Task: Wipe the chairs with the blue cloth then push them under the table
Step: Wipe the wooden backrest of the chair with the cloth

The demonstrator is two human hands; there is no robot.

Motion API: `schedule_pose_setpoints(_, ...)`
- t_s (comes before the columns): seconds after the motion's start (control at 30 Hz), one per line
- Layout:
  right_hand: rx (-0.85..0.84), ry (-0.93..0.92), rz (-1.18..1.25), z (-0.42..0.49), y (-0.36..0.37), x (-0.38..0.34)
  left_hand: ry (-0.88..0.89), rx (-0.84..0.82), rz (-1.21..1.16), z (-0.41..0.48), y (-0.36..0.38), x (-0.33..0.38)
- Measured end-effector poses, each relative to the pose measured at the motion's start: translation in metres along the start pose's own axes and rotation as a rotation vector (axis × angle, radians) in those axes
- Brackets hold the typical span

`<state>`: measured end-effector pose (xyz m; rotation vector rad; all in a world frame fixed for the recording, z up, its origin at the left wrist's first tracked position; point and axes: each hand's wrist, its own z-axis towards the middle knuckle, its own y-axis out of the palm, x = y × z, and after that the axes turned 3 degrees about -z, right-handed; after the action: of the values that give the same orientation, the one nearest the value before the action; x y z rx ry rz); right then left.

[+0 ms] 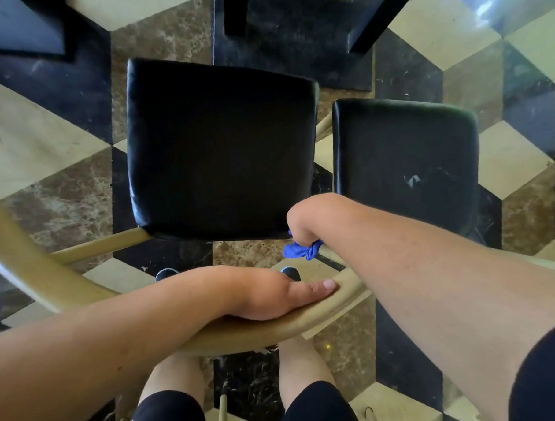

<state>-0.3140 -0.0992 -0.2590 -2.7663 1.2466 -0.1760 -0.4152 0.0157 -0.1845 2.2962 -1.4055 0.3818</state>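
I look straight down on a chair with a black padded seat (219, 149) and a pale wooden curved backrest (275, 328). My left hand (273, 293) lies along the top of that backrest, thumb stretched flat on the wood. My right hand (305, 222) is curled round the blue cloth (300, 249) at the seat's near right corner, beside a wooden back post. A second chair with a black seat (404, 163) stands close on the right; a small white mark shows on it.
Dark table legs (379, 15) and the table's underside stand at the top of the view, just beyond the chairs. The floor is patterned marble in cream, brown and black. My legs and shoes are directly behind the near chair.
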Motion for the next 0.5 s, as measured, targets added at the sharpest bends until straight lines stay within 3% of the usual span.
schedule_pose_setpoints(0.27, 0.068, -0.199, 0.221, -0.111, 0.005, 0.026, -0.123, 0.196, 0.081, -0.02, 0.012, 0.022)
schedule_pose_setpoints(0.37, 0.305, -0.225, 0.258, -0.145, 0.021, 0.042, -0.168, 0.288, 0.124, -0.022, 0.016, 0.031)
schedule_pose_setpoints(0.5, 0.777, -0.188, 0.404, -0.177, 0.066, 0.068, -0.143, 0.497, 0.135, -0.012, 0.024, 0.058)
